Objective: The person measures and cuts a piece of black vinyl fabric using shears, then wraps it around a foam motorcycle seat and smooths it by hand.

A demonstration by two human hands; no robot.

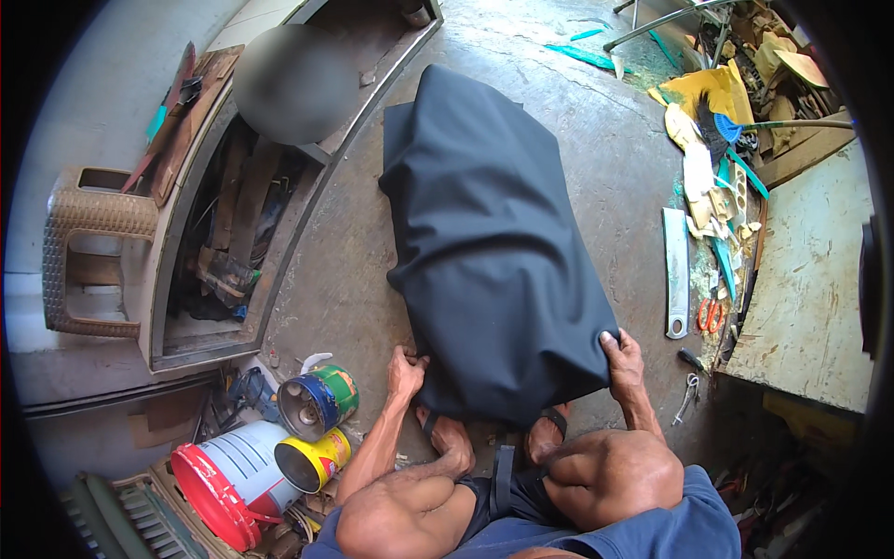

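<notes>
A large black sheet, leather-like and creased [494, 242], lies draped over a bulky shape on the floor in front of my feet. What is beneath it is mostly hidden; a flat dark edge [398, 140] shows at its far left. My left hand [407, 371] grips the sheet's near left edge, fingers curled closed. At the near right corner my right hand [622, 359] pinches the sheet, thumb on top. Between both hands the near edge hangs just above my sandalled feet.
On the right lie a metal straightedge [676, 270], orange-handled scissors [711, 316] and foam scraps [698, 182], beside a pale board [805, 289]. To the left stand a cabinet [312, 191], a wicker-patterned plastic stool [98, 210], a red-rimmed bucket [237, 475] and two cans [318, 402].
</notes>
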